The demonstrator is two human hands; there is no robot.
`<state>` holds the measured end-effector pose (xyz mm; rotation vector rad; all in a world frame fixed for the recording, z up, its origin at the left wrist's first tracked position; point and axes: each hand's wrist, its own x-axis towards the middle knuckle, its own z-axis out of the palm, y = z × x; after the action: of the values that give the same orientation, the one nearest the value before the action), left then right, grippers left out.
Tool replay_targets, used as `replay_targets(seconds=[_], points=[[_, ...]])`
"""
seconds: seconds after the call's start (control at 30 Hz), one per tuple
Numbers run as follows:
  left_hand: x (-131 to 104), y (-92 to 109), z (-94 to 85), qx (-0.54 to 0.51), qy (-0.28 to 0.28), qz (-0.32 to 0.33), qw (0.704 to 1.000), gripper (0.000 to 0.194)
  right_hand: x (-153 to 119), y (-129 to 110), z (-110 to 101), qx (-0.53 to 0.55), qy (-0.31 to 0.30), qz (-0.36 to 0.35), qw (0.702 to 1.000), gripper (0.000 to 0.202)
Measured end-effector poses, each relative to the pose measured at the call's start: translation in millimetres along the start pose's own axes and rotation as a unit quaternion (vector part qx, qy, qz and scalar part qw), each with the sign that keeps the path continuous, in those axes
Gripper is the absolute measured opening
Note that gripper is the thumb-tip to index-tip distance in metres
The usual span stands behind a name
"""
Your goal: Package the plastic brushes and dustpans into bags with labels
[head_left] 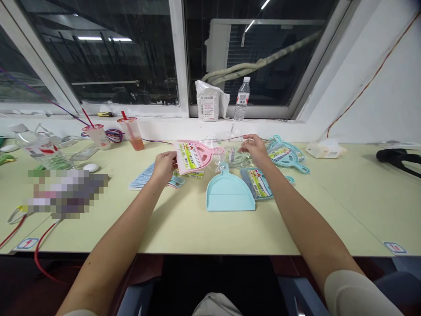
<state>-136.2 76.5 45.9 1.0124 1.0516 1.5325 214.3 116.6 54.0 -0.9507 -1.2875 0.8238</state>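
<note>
My left hand (164, 166) is closed on the edge of a pink dustpan (205, 154) with a green-and-white label, held above the table with its handle pointing right. My right hand (255, 150) is over clear plastic wrapping (235, 157), fingers apart; contact with the wrapping is unclear. Between my arms lies a bare light-blue dustpan (230, 193), handle away from me. Under my left hand's side is a blue-bristled hand brush (143, 177), partly covered. A labelled blue dustpan set (259, 183) is partly behind my right forearm, and more blue sets (284, 153) lie beyond it.
Two drink cups with red straws (131, 134) and a large plastic bottle (42, 147) stand at the left. On the sill are a white package (210, 101) and a water bottle (242, 100). A black-handled object (399, 160) lies far right on the table (345, 206).
</note>
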Motion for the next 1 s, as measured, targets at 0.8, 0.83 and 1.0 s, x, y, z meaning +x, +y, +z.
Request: replay_targets(seconds=[0.8, 0.83, 1.0], points=[[-7.3, -7.5, 6.9, 0.012, -0.062, -0.019, 0.998, 0.017, -8.1, 9.0, 16.9, 0.134, -0.041, 0.035, 0.989, 0.029], [-7.4, -7.9, 7.2, 0.011, -0.067, -0.022, 0.997, 0.018, -8.4, 10.2, 17.8, 0.117, -0.037, 0.034, 0.992, 0.027], [-6.7, -10.6, 8.0, 0.001, -0.073, -0.025, 0.997, 0.019, -10.2, 13.6, 17.2, -0.015, 0.091, -0.003, 0.996, 0.025]])
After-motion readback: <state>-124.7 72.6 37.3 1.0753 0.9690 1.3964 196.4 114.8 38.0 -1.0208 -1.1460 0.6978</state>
